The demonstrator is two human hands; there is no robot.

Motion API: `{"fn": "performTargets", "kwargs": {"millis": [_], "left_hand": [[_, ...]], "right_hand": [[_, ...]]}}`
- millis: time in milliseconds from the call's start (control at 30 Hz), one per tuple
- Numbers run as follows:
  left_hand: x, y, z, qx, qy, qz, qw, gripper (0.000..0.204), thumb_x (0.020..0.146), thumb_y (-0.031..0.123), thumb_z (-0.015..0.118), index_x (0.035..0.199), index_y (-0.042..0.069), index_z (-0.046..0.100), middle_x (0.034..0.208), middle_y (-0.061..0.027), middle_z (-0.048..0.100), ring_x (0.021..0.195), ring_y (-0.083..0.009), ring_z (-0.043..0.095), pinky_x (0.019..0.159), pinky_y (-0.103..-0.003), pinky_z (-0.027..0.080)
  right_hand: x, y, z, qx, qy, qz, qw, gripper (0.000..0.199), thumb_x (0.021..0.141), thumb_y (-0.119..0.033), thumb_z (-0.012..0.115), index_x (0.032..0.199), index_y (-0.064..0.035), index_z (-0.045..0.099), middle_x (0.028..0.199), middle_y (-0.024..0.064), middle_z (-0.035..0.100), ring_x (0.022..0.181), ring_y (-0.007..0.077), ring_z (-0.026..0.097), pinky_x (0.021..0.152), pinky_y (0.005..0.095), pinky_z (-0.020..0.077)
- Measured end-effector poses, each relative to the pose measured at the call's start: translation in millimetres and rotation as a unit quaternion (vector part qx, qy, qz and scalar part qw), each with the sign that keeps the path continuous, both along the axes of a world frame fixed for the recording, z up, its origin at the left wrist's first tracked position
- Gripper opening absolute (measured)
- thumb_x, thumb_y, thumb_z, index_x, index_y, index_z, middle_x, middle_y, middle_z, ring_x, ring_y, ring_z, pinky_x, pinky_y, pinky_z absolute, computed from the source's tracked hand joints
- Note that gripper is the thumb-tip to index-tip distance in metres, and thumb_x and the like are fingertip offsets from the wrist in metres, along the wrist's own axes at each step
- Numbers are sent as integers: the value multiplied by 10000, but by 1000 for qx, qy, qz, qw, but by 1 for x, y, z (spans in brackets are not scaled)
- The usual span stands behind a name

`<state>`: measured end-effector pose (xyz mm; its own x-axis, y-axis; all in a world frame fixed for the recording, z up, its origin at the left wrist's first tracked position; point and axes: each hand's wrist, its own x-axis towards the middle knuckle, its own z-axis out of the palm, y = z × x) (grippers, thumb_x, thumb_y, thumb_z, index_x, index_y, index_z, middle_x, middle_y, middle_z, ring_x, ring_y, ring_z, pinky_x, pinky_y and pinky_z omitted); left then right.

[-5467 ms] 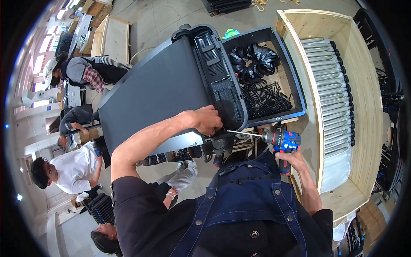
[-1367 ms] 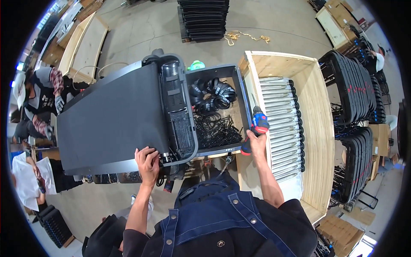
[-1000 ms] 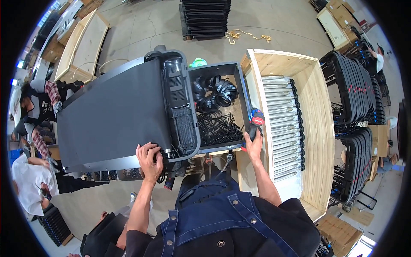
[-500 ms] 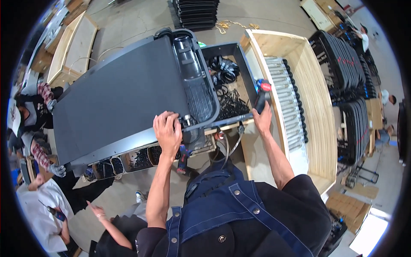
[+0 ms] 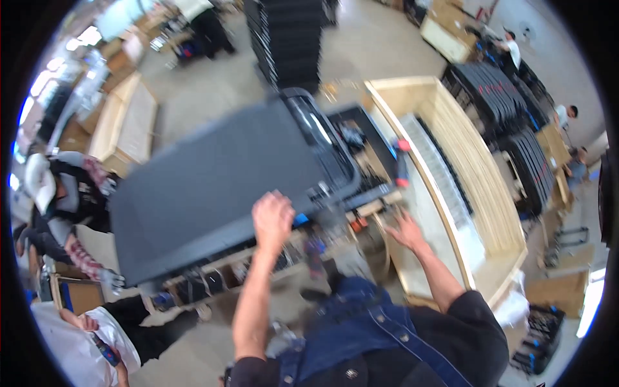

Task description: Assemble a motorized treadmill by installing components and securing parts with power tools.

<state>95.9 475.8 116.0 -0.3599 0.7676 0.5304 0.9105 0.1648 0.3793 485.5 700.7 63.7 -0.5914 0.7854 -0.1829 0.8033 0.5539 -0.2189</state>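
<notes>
A long treadmill deck (image 5: 213, 174) with a dark grey belt lies across the work stand, its rounded motor end toward the right. My left hand (image 5: 273, 219) is over its near edge, by a small blue piece; motion smears its fingers. My right hand (image 5: 407, 231) is empty with fingers spread, just below the near end of a red-and-black cordless driver (image 5: 401, 164). That driver rests upright on the rim between a dark parts tray (image 5: 380, 145) and a wooden crate. Loose black parts lie in the tray, blurred.
The open wooden crate (image 5: 480, 168) on the right holds a row of metal tubes with black ends. Bins of small parts (image 5: 213, 280) line the stand's near side. A co-worker in plaid sleeves (image 5: 80, 193) stands at the deck's left end. Stacked black frames (image 5: 284, 45) rise behind.
My right hand has let go of the cordless driver and drawn back toward me, its fingers opening. My left hand has lifted slightly along the deck's edge. The whole view has tilted upward.
</notes>
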Motion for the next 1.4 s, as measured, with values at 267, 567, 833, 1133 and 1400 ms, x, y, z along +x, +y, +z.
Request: {"fn": "performTargets", "kwargs": {"millis": [267,567,833,1133,1400], "left_hand": [[15,-12,-6,-6,-82,21,996,314,952,301,664,1197,107,696,1373,-115,612,1349,-319,508,1157,-498,346],[-40,-11,3,-1,-36,111,993,354,919,248,696,1216,56,678,1286,-159,648,1228,-349,574,1047,-485,424],[-91,-83,0,27,-27,329,943,279,944,237,656,1162,71,706,1298,-132,641,1255,-322,556,1098,-469,397],[-87,-97,-16,38,-46,358,932,274,953,226,655,1184,85,695,1329,-106,620,1302,-306,530,1142,-470,379],[-91,-94,-16,45,-41,352,934,261,948,215,658,1162,72,699,1320,-107,622,1305,-302,528,1134,-471,384]], "right_hand": [[-59,-26,-5,50,207,-48,976,599,817,-355,779,1261,6,602,1385,226,492,1284,432,478,1098,510,404],[-220,44,53,63,380,-16,923,509,896,-257,724,1316,2,597,1353,203,571,1293,406,497,1099,466,399],[-281,45,31,247,297,114,915,221,820,-172,756,1008,-59,784,1137,123,736,1264,416,548,1067,519,408],[-283,43,10,210,213,99,949,226,919,-226,714,1099,-97,758,1245,62,691,1376,397,458,1143,512,338],[-285,47,12,173,185,102,962,206,935,-177,700,1110,-81,751,1291,77,664,1428,365,403,1161,498,313]]}}
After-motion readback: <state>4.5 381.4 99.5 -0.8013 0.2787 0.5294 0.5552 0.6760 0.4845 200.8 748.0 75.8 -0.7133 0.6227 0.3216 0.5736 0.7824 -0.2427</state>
